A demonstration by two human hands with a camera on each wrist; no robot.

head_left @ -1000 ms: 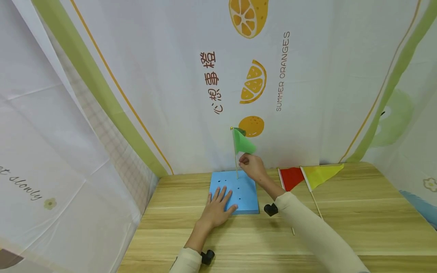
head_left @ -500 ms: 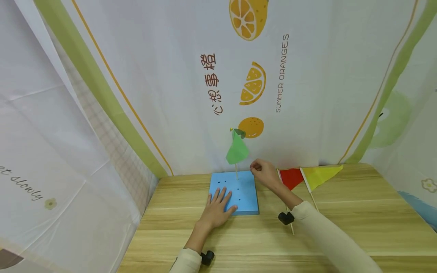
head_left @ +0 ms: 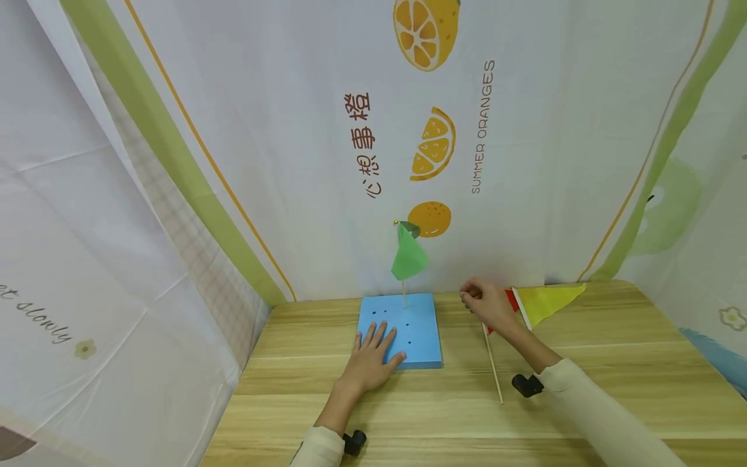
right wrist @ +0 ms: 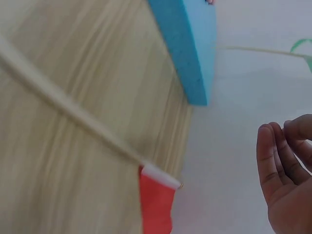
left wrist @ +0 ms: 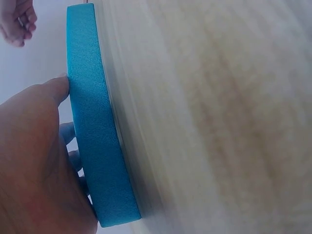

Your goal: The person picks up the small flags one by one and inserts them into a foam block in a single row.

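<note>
My left hand (head_left: 369, 360) lies flat with fingers spread on a blue foam block (head_left: 421, 337) that has several small holes in its top. In the left wrist view its thumb touches the block's upper edge. A green pennant flag (head_left: 410, 257) on a thin stick stands upright in the block near its back edge. To the right of the block, my right hand (head_left: 489, 305) hovers with loosely bent fingers and holds nothing. Below it lies a red flag (right wrist: 157, 202), its cloth partly hidden by the hand in the head view and its wooden stick (head_left: 493, 370) pointing towards me.
A yellow pennant flag (head_left: 547, 303) lies at the right, its stick mostly covered by my right forearm. The wooden table (head_left: 292, 389) ends at a white curtain (head_left: 292, 162) printed with oranges. Black wrist cameras sit on both wrists.
My right hand has let go of the green flag and moved right, over the red flag. The green cloth now hangs free. My left hand has stayed on the block.
</note>
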